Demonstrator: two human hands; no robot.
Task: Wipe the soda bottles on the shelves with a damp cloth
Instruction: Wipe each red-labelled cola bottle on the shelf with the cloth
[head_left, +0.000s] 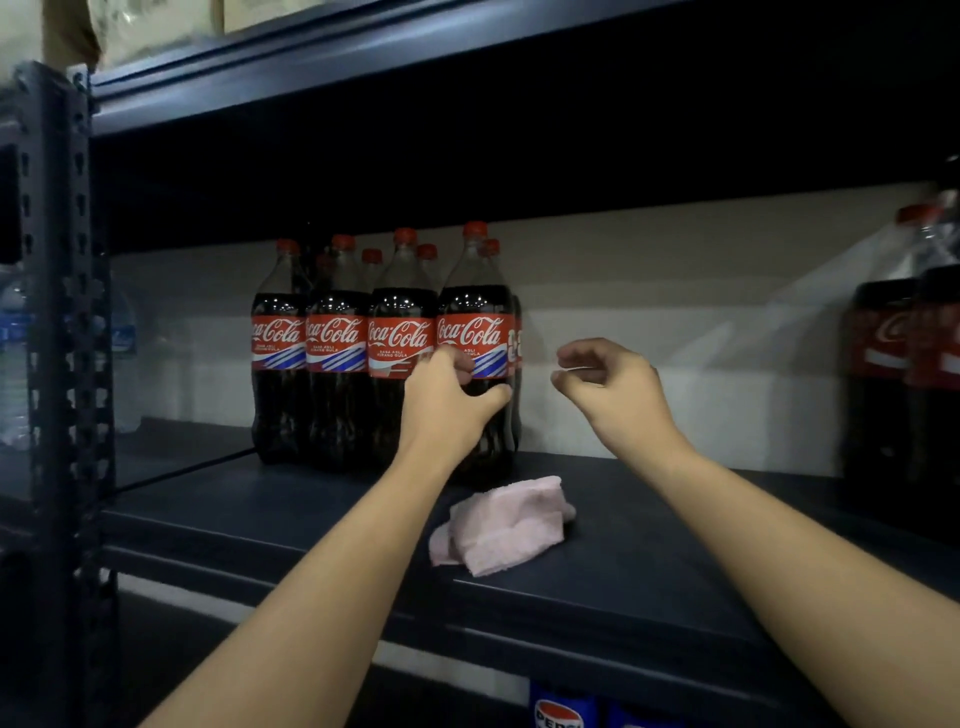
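Several Coca-Cola bottles with red caps and labels stand in a cluster on the dark shelf. My left hand grips the front right cola bottle low on its label, thumb round its right side. My right hand hovers in the air to the right of that bottle, fingers loosely curled, with nothing visibly in it. A crumpled pink cloth lies on the shelf in front of the bottles, between my forearms, and neither hand touches it.
More cola bottles in plastic wrap stand at the shelf's right end. Water bottles sit beyond the perforated metal upright at left. The upper shelf hangs low above the caps. Pepsi packs show on the level below.
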